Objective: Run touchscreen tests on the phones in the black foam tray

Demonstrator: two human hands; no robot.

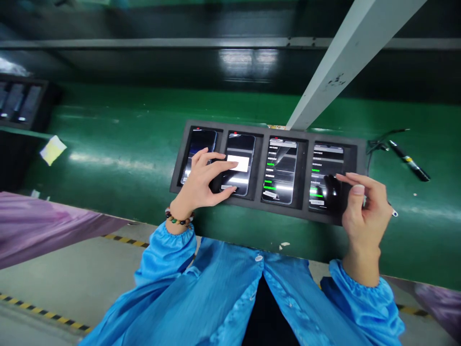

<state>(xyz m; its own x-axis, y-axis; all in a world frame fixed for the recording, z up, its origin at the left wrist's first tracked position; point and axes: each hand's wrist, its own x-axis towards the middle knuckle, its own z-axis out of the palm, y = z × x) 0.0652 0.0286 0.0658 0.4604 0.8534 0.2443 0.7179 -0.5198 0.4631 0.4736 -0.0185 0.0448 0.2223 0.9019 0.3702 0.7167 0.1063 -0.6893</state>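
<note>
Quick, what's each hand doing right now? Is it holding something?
Left hand: open, holding nothing, spread over the second phone from left.
Right hand: partly curled by the rightmost phone; can't tell if it's holding anything.

Desk (118, 129): green, pale glare streaks. Tray (355, 156): charcoal. Leftmost phone (203, 139): dark screen, bluish edge. Second phone (243, 149): black screen, white box. Third phone (281, 168) and fourth phone (324, 168): black screens, rows of white text, green bars. Jacket (201, 298): bright blue, white button. Bracelet (180, 221): mixed brown, black, green beads. Post (338, 72): pale grey, dark scuffs. Pen-shaped tool (410, 162): black, yellow band. Note (53, 150): yellow and white. Cloth (54, 221): mauve. Floor (72, 269): grey; tape (46, 315): yellow-black stripes.
</note>
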